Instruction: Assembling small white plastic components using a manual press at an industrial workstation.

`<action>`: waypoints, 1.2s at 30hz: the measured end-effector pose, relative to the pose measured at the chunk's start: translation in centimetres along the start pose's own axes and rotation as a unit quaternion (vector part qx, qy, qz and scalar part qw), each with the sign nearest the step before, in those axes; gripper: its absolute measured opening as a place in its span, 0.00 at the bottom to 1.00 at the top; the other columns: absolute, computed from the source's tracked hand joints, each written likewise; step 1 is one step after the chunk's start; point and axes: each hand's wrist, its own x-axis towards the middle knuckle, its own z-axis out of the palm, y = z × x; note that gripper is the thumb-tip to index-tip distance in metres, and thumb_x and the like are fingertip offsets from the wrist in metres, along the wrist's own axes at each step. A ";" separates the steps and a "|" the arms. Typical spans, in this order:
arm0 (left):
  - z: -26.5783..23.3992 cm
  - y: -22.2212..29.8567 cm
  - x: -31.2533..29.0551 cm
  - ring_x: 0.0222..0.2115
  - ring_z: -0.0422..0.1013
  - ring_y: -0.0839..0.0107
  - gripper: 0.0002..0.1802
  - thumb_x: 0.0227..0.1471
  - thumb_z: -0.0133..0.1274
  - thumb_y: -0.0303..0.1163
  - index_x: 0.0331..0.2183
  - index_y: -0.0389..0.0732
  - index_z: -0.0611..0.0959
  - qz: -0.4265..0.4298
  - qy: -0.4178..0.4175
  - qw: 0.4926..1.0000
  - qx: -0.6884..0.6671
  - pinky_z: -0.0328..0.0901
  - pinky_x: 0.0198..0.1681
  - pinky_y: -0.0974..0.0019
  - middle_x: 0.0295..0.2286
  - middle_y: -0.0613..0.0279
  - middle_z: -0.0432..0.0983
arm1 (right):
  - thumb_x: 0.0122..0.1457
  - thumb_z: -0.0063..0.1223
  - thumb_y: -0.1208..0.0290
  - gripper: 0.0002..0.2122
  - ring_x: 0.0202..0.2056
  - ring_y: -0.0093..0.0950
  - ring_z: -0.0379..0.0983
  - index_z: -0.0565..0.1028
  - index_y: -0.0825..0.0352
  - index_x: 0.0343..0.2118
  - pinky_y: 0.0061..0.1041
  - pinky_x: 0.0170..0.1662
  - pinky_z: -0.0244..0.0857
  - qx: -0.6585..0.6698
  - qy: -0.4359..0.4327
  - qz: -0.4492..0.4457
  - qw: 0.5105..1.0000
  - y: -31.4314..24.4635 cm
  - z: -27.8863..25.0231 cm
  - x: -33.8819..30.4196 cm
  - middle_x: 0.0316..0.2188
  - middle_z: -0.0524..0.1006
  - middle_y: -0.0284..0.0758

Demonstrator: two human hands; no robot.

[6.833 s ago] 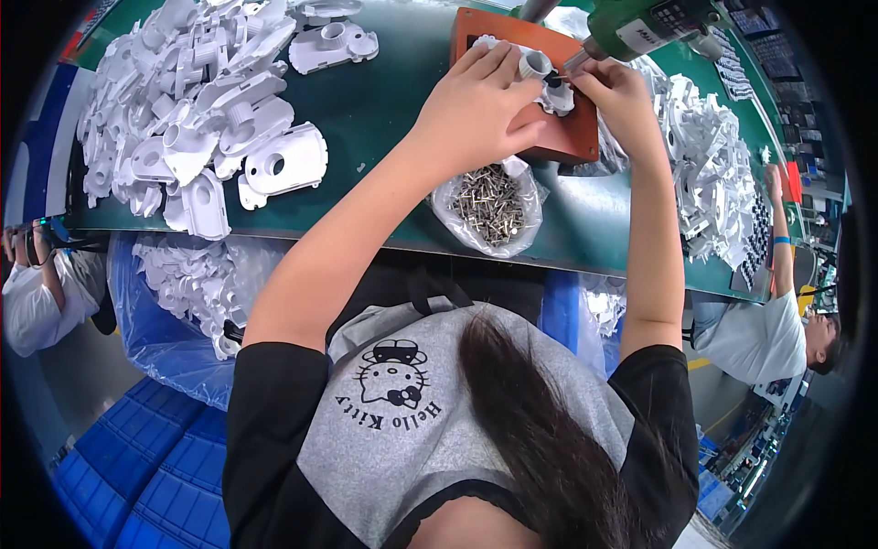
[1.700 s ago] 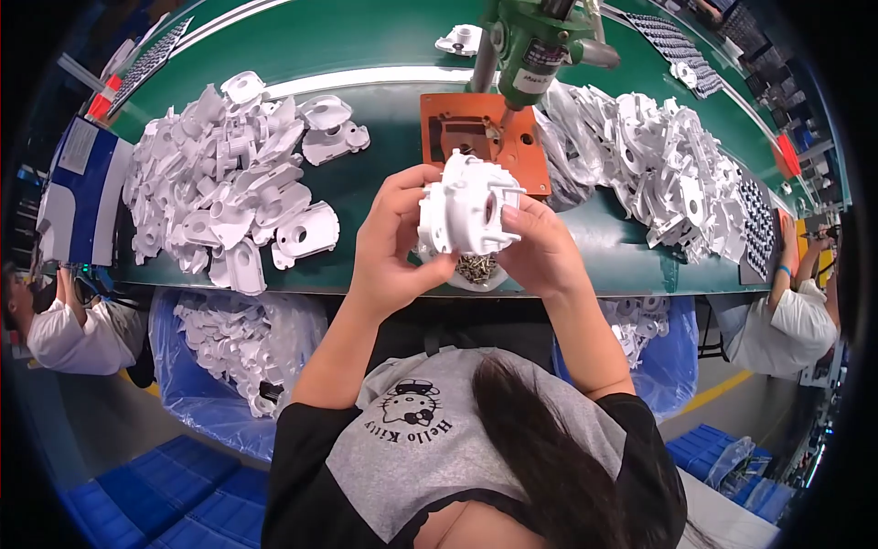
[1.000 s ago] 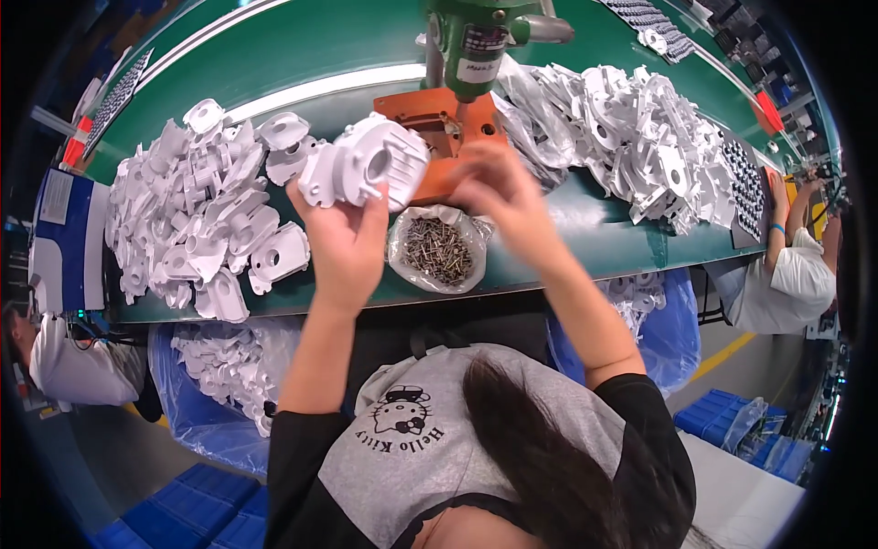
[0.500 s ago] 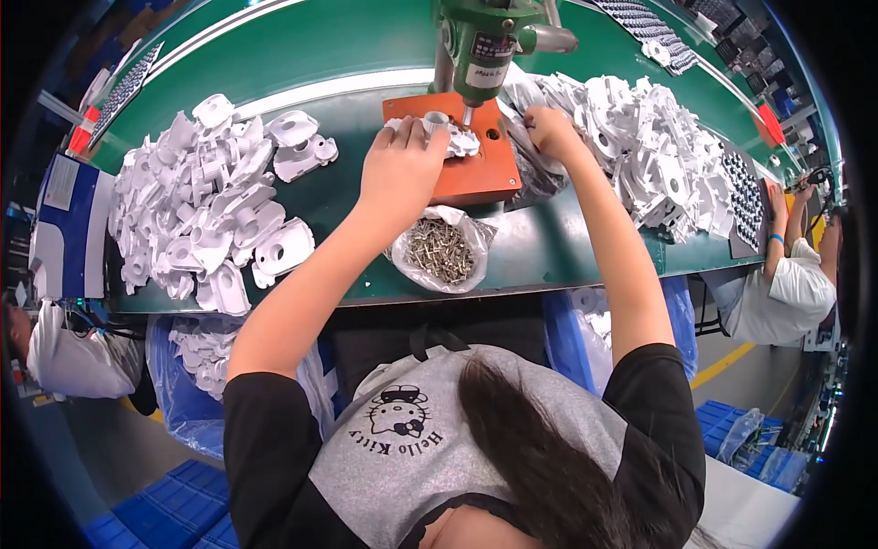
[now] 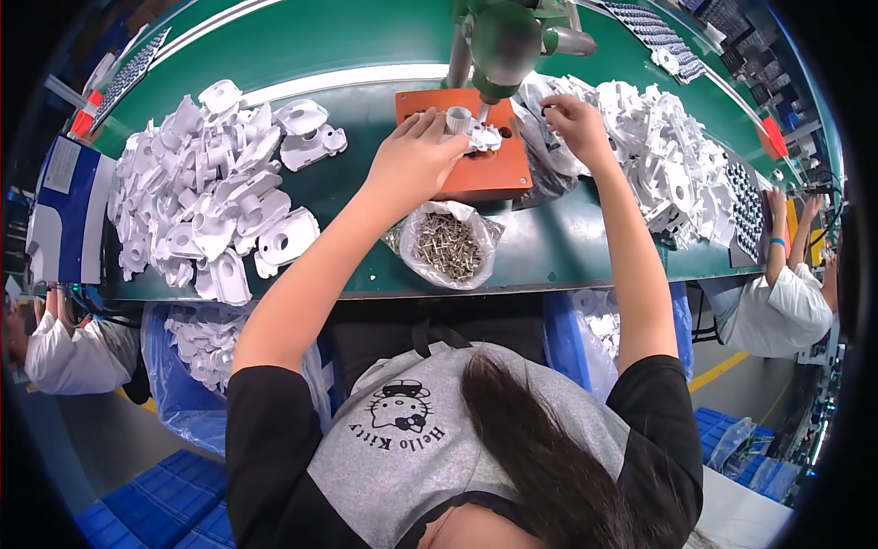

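My left hand (image 5: 416, 157) is closed on a white plastic part (image 5: 483, 137), which has a short round tube (image 5: 458, 119) standing up. The part lies on an orange block (image 5: 471, 189), and my fingers cover its left side. Right above it is the thin metal spindle tip (image 5: 484, 112) of a green drill-press-like machine (image 5: 498, 55), whose head looks blurred. To the right of the block my right hand (image 5: 578, 128) is raised, its fingers pinched together. Something small and dark shows at those fingertips, too small to name.
White plastic parts form one heap (image 5: 197, 197) on the left and another (image 5: 672, 174) on the right. A plastic bag of small metal screws or pins (image 5: 448, 245) sits before the block. Clear plastic (image 5: 541, 151) lies beside it. Another person (image 5: 777, 302) works at far right.
My right hand has risen and moved right, away from the clear plastic beside the block. My left hand stays on the white part. The machine head, sharp before, is now blurred.
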 end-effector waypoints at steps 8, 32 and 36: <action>0.4 -0.3 -0.9 0.51 0.64 0.50 0.10 0.46 0.50 0.26 0.34 0.39 0.77 -0.035 -0.028 0.993 -0.114 0.58 0.56 0.53 0.44 0.41 0.71 | 0.53 0.54 0.77 0.05 0.31 0.20 0.72 0.78 0.74 0.30 0.19 0.36 0.65 0.195 0.028 -0.114 0.974 -5.8 3.6 -1.5 0.29 0.77 0.32; 1.2 0.6 -1.6 0.52 0.64 0.54 0.12 0.45 0.51 0.31 0.35 0.41 0.79 -0.098 0.035 0.987 -0.121 0.56 0.58 0.53 0.46 0.49 0.72 | 0.53 0.56 0.76 0.08 0.34 0.23 0.77 0.78 0.72 0.35 0.20 0.39 0.67 0.110 0.068 -0.086 0.988 -7.6 5.2 -4.1 0.33 0.80 0.39; 1.4 0.5 -1.8 0.52 0.64 0.55 0.12 0.45 0.51 0.31 0.36 0.41 0.79 -0.105 0.029 0.986 -0.123 0.56 0.58 0.53 0.46 0.49 0.72 | 0.53 0.57 0.75 0.08 0.33 0.25 0.77 0.79 0.71 0.35 0.22 0.37 0.68 0.085 0.084 -0.096 0.988 -7.8 5.2 -4.1 0.33 0.80 0.40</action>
